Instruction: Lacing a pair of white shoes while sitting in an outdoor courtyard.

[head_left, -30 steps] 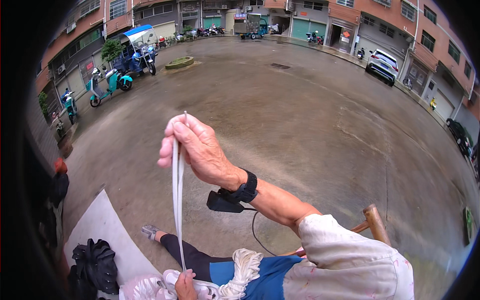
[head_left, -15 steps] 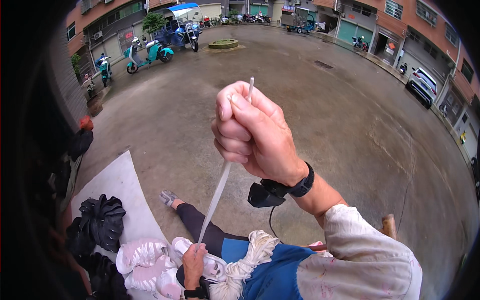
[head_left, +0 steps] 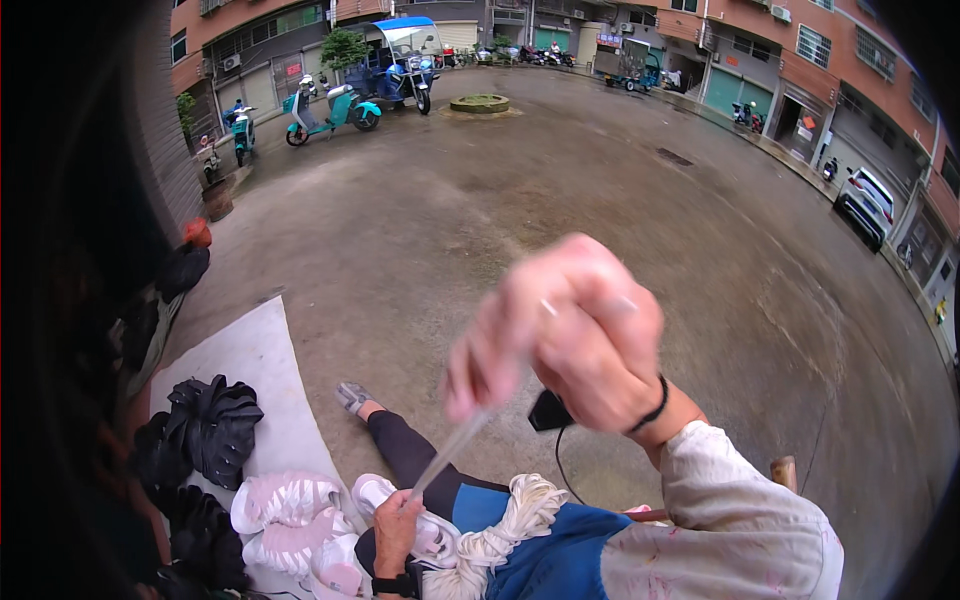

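Note:
My right hand [head_left: 575, 335], smeared by motion, is raised in front of me, its fingers closed on a flat white shoelace [head_left: 448, 452]. The lace slants down to my left hand [head_left: 396, 525], whose fingers pinch it at a pale pink and white sneaker [head_left: 437, 540] on my lap. Whether the lace is threaded through the shoe is hidden by that hand. A hank of white laces [head_left: 525, 510] lies across the blue cloth [head_left: 565, 535] on my lap, right of the sneaker. More pink and white sneakers [head_left: 290, 500] are grouped to the left.
Black shoes or shoe parts [head_left: 215, 430] lie on a white sheet [head_left: 250, 345] at left. A dark device with a cable [head_left: 548, 410] is by my right wrist. Beyond the wet concrete yard [head_left: 420, 220] stand scooters [head_left: 335, 112], a blue three-wheeler [head_left: 395, 65] and a parked car [head_left: 866, 205].
My right hand has swung down and to the right and turned over, with the lace still in it. The left hand remains at the sneaker. The whole view has shifted slightly.

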Motion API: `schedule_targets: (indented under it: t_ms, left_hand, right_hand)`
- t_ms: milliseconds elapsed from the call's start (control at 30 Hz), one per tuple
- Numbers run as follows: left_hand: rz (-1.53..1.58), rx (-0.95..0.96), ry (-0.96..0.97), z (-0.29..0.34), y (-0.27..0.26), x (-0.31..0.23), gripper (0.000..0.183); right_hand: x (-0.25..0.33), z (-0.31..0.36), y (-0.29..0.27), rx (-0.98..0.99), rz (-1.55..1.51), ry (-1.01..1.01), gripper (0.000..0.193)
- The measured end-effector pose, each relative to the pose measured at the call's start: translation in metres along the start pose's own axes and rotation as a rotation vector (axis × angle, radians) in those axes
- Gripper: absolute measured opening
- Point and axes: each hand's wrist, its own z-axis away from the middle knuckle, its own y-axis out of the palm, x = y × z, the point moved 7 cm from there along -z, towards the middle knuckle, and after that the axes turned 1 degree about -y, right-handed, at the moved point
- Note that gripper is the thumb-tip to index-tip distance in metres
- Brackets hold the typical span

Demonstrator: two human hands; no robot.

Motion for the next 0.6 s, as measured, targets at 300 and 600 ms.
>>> schedule_targets:
  t_ms: [300, 600]
  left_hand:
    - [-0.062, -0.117, 0.087, 0.034, -0.005, 0.003, 0.022]
    - [0.779, -0.206, -0.316, 0.079, 0.011, 0.042, 0.03]
  right_hand:
    - [0.053, 0.019, 0.033, 0.219, -0.317, 0.03, 0.009]
    - [0.075, 0.039, -0.026, 0.133, -0.321, 0.265, 0.031]
